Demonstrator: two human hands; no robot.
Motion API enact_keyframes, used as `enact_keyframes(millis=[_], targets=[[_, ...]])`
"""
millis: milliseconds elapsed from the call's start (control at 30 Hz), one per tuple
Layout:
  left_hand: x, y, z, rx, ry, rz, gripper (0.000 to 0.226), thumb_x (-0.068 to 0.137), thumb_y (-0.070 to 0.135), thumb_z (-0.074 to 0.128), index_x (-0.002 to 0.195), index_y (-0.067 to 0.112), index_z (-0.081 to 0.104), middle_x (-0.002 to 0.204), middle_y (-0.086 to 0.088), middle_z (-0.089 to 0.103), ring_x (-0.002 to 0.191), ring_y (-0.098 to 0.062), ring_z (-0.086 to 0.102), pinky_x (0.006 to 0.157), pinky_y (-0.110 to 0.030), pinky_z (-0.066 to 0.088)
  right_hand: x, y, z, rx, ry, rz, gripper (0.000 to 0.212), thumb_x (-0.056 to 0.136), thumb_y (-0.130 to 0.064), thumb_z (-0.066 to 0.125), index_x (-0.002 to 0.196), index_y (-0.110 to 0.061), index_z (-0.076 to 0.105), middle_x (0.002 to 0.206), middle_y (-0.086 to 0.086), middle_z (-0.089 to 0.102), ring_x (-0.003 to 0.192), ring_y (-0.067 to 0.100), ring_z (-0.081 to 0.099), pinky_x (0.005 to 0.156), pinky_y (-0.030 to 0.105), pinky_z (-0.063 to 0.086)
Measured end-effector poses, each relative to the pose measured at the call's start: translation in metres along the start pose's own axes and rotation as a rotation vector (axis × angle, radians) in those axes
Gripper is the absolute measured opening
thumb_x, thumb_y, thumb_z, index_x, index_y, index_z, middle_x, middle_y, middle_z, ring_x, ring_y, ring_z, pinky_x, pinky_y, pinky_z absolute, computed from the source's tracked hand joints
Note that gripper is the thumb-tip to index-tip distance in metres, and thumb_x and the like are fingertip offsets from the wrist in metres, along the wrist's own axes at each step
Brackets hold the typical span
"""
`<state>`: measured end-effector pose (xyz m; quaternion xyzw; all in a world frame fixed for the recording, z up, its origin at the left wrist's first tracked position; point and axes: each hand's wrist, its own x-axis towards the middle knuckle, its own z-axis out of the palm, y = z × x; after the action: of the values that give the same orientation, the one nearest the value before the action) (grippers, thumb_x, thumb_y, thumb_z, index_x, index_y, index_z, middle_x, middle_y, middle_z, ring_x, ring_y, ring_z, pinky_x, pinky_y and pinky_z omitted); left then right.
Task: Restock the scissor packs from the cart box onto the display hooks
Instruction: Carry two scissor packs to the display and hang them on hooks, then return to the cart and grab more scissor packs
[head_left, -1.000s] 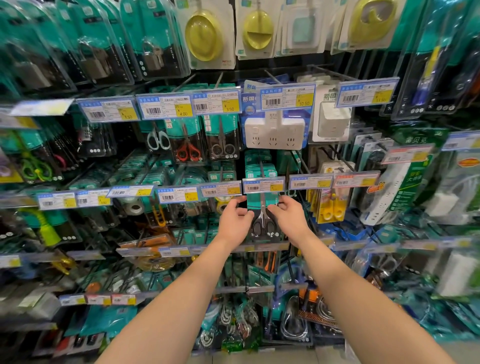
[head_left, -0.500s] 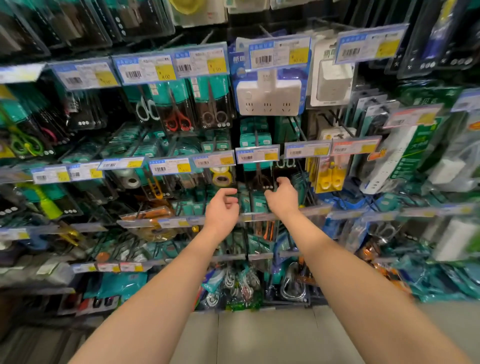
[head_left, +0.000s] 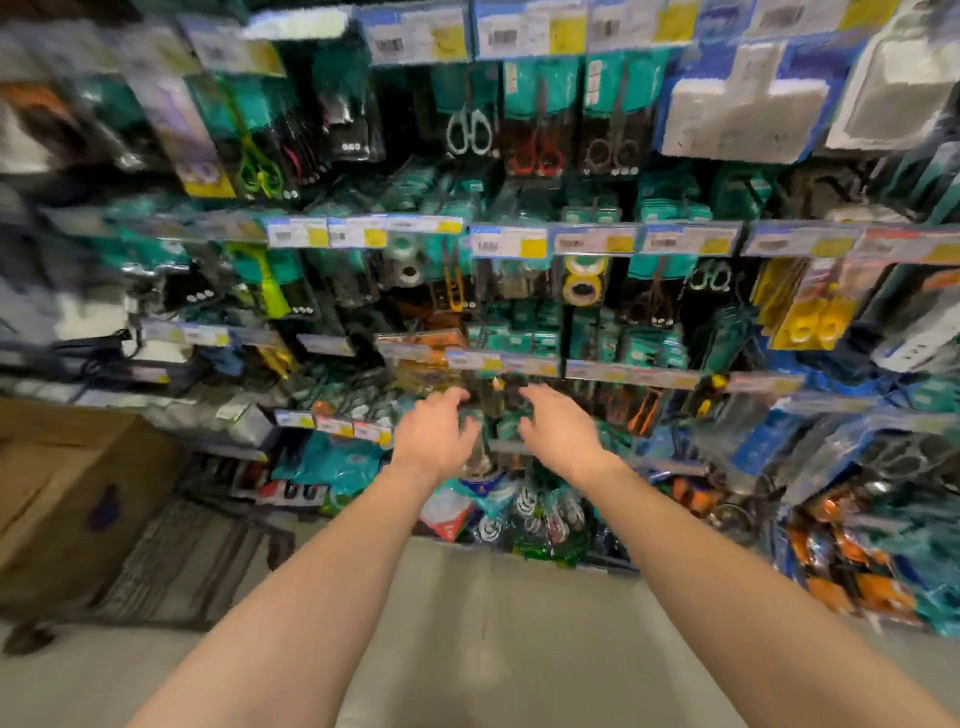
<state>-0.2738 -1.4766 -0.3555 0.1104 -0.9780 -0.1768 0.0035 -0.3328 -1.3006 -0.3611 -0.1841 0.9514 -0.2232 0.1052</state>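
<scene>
**Both hands out front, empty**

I see my two bare forearms reaching forward, near parallel. Left hand (head_left: 436, 436) hangs with loosely curled fingers, holding nothing. Right hand (head_left: 558, 434) mirrors it, fingers spread, just apart from the left.

Scissor packs (head_left: 540, 98) on the hooks: teal cards; handles white, red and dark. Price tags (head_left: 506, 241): white with yellow panels and blue top edges. Cardboard box (head_left: 67, 493): plain brown with one purple mark; floor (head_left: 498, 623): pale grey; power strips (head_left: 743, 104): white on blue backing.
</scene>
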Motion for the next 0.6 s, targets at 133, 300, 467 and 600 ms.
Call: enact_keyframes(millis=[133,300,467,600], targets=[[-0.046,-0.106,-0.033,0.065,0.058,-0.121,0.045,0.098,0.038,0.051,0.139,0.022,0.053,0.127,-0.013,0.067,0.117,-0.036,0.061,0.094,-0.043,0.051,-0.005,-0.1,0.052,-0.039,-0.049,-0.107,0.051,0.096,-0.021,0.051,0.147,-0.016,0.046,0.153,0.007,0.045,0.141,0.022,0.043,0.11,0.035,0.039],[-0.132,-0.265,-0.089,0.128,0.156,-0.244,0.04,0.094,0.038,0.055,0.131,0.024,0.058,0.119,-0.012,0.069,0.109,-0.036,0.065,0.089,-0.044,0.051,-0.02,-0.258,0.137,-0.063,-0.112,-0.246,0.048,0.093,-0.021,0.053,0.141,-0.019,0.053,0.138,0.01,0.059,0.126,0.031,0.056,0.096,0.038,0.048],[-0.217,-0.412,-0.151,0.204,0.173,-0.383,0.04,0.096,0.042,0.051,0.131,0.025,0.056,0.118,-0.008,0.069,0.107,-0.033,0.066,0.089,-0.043,0.054,-0.045,-0.408,0.213,-0.038,-0.198,-0.385,0.047,0.094,-0.024,0.053,0.141,-0.017,0.053,0.141,0.008,0.058,0.126,0.029,0.056,0.099,0.042,0.05],[-0.265,-0.503,-0.186,0.252,0.206,-0.518,0.038,0.093,0.042,0.048,0.126,0.024,0.057,0.114,-0.008,0.07,0.104,-0.034,0.067,0.087,-0.043,0.053,-0.053,-0.506,0.259,-0.034,-0.249,-0.453,0.049,0.093,-0.028,0.051,0.141,-0.02,0.053,0.137,0.007,0.061,0.125,0.029,0.058,0.099,0.042,0.051]])
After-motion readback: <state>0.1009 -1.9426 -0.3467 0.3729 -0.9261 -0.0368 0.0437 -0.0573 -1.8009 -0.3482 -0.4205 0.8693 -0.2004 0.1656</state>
